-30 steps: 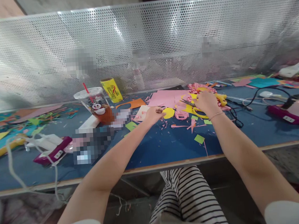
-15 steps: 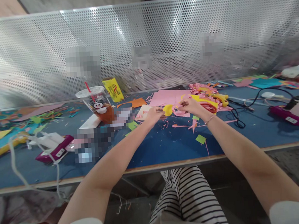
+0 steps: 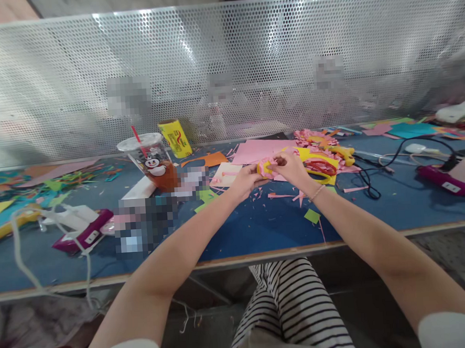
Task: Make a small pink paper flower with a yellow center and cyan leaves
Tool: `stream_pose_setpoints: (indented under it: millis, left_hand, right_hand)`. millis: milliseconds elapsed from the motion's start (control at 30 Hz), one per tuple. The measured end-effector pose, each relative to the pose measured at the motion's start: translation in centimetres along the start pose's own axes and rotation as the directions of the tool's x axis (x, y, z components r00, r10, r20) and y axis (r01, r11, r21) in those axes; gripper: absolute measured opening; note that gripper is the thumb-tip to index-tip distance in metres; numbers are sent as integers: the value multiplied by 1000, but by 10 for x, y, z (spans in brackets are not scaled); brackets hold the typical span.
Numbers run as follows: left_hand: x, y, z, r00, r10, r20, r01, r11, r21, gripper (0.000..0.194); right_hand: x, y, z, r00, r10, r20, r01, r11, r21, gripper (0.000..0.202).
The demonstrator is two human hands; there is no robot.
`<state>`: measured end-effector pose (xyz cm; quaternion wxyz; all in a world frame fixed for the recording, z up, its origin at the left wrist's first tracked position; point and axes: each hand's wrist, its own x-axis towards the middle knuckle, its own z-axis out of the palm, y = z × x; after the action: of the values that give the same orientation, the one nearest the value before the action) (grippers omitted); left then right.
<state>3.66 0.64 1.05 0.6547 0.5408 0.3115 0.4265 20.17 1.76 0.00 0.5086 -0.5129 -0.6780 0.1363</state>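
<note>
A small yellow and pink paper flower (image 3: 266, 168) is held up over the blue table, its yellow disc and pink edges partly covered by fingers. My left hand (image 3: 247, 181) pinches it from the left. From the right, my right hand (image 3: 290, 168) has its fingers closed at the yellow part. Just beyond are sheets of pink paper (image 3: 250, 151) and a cream card (image 3: 228, 173) with pink scraps on it. Red-handled scissors (image 3: 322, 167) lie on yellow paper (image 3: 336, 162) right of my right hand.
Paper scraps litter the blue tabletop (image 3: 255, 235). To the left stand a drink cup (image 3: 155, 163) with a straw and a yellow packet (image 3: 176, 139). Purple power strips (image 3: 84, 233) with cables lie at both sides. A perforated metal screen (image 3: 248, 52) closes off the back.
My hands have come closer together at the yellow piece, and pink paper now shows around it. The right hand has shifted left and down, uncovering more of the scissors.
</note>
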Motion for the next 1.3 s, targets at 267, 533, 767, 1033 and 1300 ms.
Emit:
stream_pose_setpoints:
  millis: [267, 533, 767, 1033, 1300]
  left_hand:
    - [-1, -3, 2, 998, 43, -56, -43, 999, -6, 26]
    - [-3, 0, 5, 998, 53, 30, -51, 997, -57, 27]
    - [-3, 2, 4, 998, 60, -3, -61, 997, -44, 23]
    - [4, -2, -10, 994, 100, 41, -99, 995, -17, 24]
    - [12, -6, -20, 989, 144, 27, -145, 989, 38, 24]
  right_hand:
    - [-4, -15, -1, 999, -33, -34, 32, 999, -43, 25]
    - [-5, -12, 1, 998, -41, -38, 38, 998, -59, 26]
    - [-3, -17, -3, 999, 46, 3, -46, 986, 159, 30]
    - [-1, -15, -8, 940, 181, 289, -321, 759, 567, 33]
    - [-4, -23, -12, 929, 198, 314, -350, 747, 565, 30]
